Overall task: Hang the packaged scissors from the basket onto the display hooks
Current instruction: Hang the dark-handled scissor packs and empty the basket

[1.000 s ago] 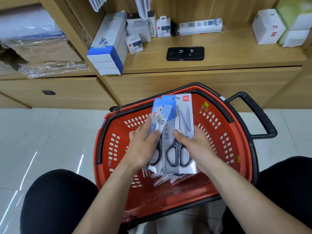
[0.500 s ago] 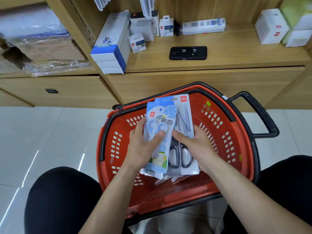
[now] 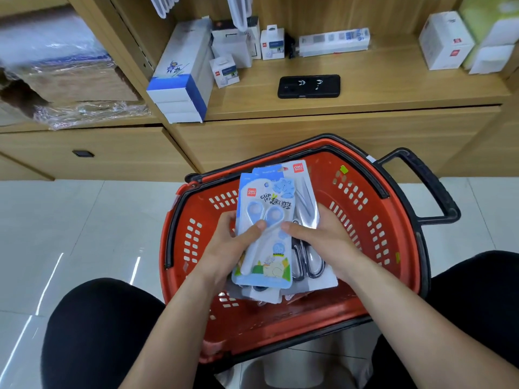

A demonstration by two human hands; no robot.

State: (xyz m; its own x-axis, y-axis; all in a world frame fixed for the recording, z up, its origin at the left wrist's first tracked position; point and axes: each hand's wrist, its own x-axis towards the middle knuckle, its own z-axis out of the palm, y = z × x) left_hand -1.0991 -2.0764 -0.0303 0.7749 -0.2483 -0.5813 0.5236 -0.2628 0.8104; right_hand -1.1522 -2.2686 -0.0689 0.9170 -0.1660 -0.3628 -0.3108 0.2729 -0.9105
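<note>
While both hands are gripping it, the stack of packaged scissors (image 3: 276, 293) is being held tilted above the middle of the red basket (image 3: 373, 228), clear of its floor. The front pack (image 3: 265, 234) is blue and is showing one pair of pale-blue-handled scissors. Just behind it to the right, a second pack (image 3: 307, 256) is showing one black-handled pair under a red logo. The blue top edge of a third pack is peeking out between them. More card edges are sticking out below, and I cannot tell how many.

The left hand (image 3: 224, 248) is pinching the stack, with its thumb pressing on the front of the blue pack and its fingers curling round the left edge. The right hand (image 3: 323, 240) is doing the same from the other side, with its thumb lying on the front and its fingers wrapping the right edge.

The basket is sitting on the pale tiled floor (image 3: 70, 234) between two knees in black trousers, with its one black handle (image 3: 429, 186) sticking out to the right. Beyond it, a wooden shelf (image 3: 379, 99) is carrying one black phone (image 3: 309, 86), a pile of three blue-and-white boxes (image 3: 179, 88) and several small white boxes. Two white hanging items (image 3: 238, 9) are showing at the top edge, too cropped to identify.
</note>
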